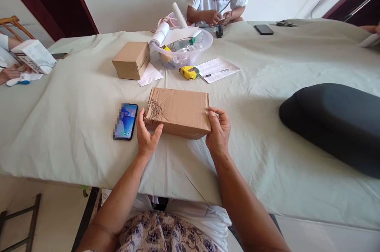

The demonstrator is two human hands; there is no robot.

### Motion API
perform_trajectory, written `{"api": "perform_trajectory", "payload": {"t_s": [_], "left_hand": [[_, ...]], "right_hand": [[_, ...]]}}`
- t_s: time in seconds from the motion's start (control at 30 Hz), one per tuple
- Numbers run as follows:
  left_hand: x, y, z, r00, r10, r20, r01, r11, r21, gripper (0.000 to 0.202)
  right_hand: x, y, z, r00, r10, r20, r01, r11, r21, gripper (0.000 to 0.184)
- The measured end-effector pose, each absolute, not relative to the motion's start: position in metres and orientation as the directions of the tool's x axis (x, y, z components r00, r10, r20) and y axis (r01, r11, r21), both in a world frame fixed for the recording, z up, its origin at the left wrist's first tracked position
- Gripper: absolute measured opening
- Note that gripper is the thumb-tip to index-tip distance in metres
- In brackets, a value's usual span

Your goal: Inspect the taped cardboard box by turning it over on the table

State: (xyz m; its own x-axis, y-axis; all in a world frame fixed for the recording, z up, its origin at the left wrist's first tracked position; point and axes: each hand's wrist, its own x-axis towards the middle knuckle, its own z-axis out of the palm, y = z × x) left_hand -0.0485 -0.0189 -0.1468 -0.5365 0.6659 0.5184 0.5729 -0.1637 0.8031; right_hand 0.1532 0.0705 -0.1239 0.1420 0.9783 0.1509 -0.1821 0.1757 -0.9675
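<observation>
Between my two hands is a brown cardboard box [181, 109], with dark scribbled lines on its left end. My left hand [147, 135] grips the left near corner, thumb on the near side and fingers around the end. At the opposite end, my right hand [218, 130] presses its thumb and fingers against the box's right edge. The box's near side seems slightly tilted up, though I cannot tell whether it fully rests on the cloth. Just left of my left hand lies a phone [128, 122] with its screen lit.
Beyond the box are a second cardboard box [130, 60], a yellow tape measure [189, 72], a printed sheet [221, 70] with a pen, and a filled plastic basin [204, 48]. A black padded seat [329, 121] lies at right. People sit at the far side and left; another arm shows far right.
</observation>
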Motion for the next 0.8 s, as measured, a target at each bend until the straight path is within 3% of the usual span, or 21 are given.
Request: {"api": "perform_trajectory", "payload": {"t_s": [0.13,0.33,0.57,0.67,0.8], "left_hand": [[-0.046,-0.018,-0.151,-0.447,0.668,0.595,0.661,-0.202,0.723,0.081],[-0.046,-0.015,-0.15,-0.447,0.672,0.591,0.65,-0.21,0.731,0.086],[-0.04,-0.006,-0.141,-0.538,0.636,0.554,0.632,-0.13,0.764,0.091],[-0.038,-0.003,-0.135,-0.561,0.639,0.527,0.642,-0.066,0.764,0.086],[-0.035,-0.003,-0.124,-0.567,0.656,0.498,0.653,-0.01,0.757,0.079]], "right_hand": [[0.154,0.071,-0.124,0.122,0.972,0.203,-0.122,0.218,-0.968,0.036],[0.155,0.07,-0.123,0.088,0.962,0.257,-0.073,0.264,-0.962,0.039],[0.149,0.06,-0.126,0.015,0.86,0.51,0.328,0.478,-0.815,0.061],[0.142,0.057,-0.132,0.03,0.828,0.56,0.497,0.474,-0.727,0.073],[0.138,0.059,-0.137,0.036,0.815,0.578,0.566,0.46,-0.684,0.081]]}}
